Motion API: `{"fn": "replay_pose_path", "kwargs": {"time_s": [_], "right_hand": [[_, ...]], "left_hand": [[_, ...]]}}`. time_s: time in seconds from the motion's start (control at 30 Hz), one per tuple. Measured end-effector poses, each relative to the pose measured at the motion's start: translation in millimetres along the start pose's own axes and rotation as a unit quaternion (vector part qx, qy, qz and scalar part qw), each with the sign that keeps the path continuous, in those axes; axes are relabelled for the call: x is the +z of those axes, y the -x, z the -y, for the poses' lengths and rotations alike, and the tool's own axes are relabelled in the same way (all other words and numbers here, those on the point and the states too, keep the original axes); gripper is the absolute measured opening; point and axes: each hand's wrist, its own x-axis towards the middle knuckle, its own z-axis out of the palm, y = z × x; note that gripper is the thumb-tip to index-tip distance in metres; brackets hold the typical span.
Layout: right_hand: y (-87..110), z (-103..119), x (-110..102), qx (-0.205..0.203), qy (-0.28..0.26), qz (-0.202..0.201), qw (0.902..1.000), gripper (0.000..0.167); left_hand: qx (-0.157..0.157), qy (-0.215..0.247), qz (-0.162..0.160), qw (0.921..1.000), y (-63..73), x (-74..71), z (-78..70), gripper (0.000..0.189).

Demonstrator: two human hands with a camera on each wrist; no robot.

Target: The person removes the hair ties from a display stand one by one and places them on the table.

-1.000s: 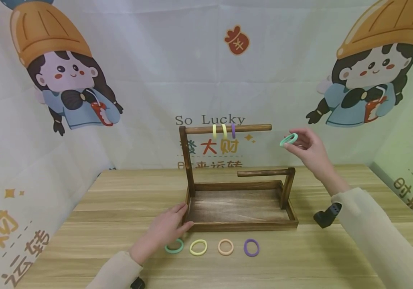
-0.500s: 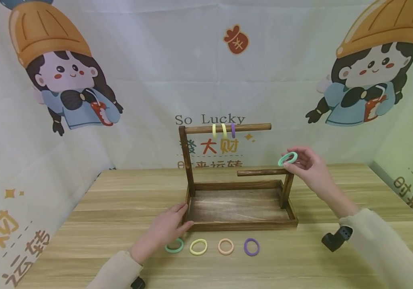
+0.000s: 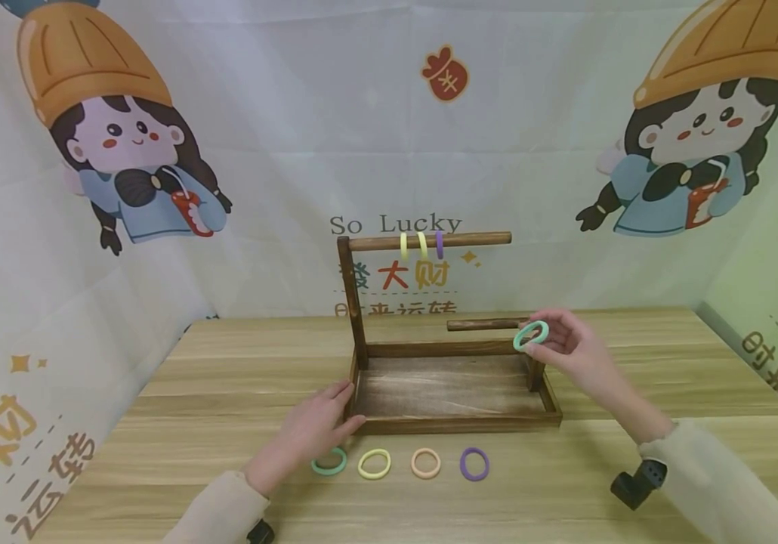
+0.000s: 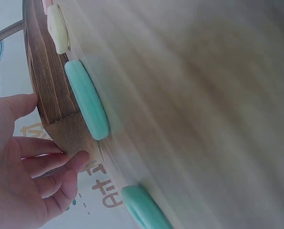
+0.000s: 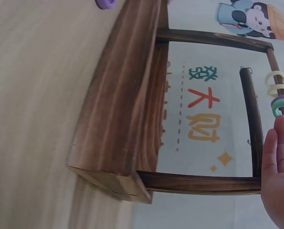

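Observation:
My right hand (image 3: 582, 359) pinches a green hair tie (image 3: 531, 336) between thumb and fingers, in front of the stand's short lower bar (image 3: 484, 326). The right wrist view shows this hand (image 5: 281, 179) at its right edge. At the stand's front left corner, my left hand (image 3: 310, 423) holds the wooden tray base (image 3: 457, 427), thumb on the front wall, fingers at the end. Two yellow hair ties (image 3: 421, 246) and a purple one (image 3: 439, 245) hang on the taller upper bar (image 3: 480, 240).
In front of the stand lie green (image 3: 329, 462), yellow (image 3: 374, 464), orange (image 3: 425, 463) and purple (image 3: 474, 465) hair ties. The left wrist view shows another green hair tie (image 4: 144, 207), hidden in the head view. A printed cloth (image 3: 280, 151) hangs behind the wooden table (image 3: 226, 363).
My right hand has come down with the green hair tie, from beside the upper bar's level to in front of the lower bar's right end. My left hand stays put.

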Motion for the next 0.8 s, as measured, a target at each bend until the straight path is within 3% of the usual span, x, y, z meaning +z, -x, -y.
{"fn": "replay_pose_path", "kwargs": {"time_s": [0.17, 0.57, 0.8], "right_hand": [[9.8, -6, 4, -0.001, -0.002, 0.022, 0.9998, 0.032], [35.6, -21, 12, 0.053, -0.007, 0.074, 0.9958, 0.035], [48.8, -30, 15, 0.042, -0.061, 0.141, 0.9872, 0.038]], "left_hand": [[-0.003, 0.001, 0.0, 1.0, -0.2, 0.3, 0.4, 0.061], [-0.009, 0.001, 0.004, 1.0, 0.2, -0.1, 0.3, 0.061], [-0.009, 0.003, 0.005, 0.9999, 0.1, -0.5, 0.0, 0.061]]}}
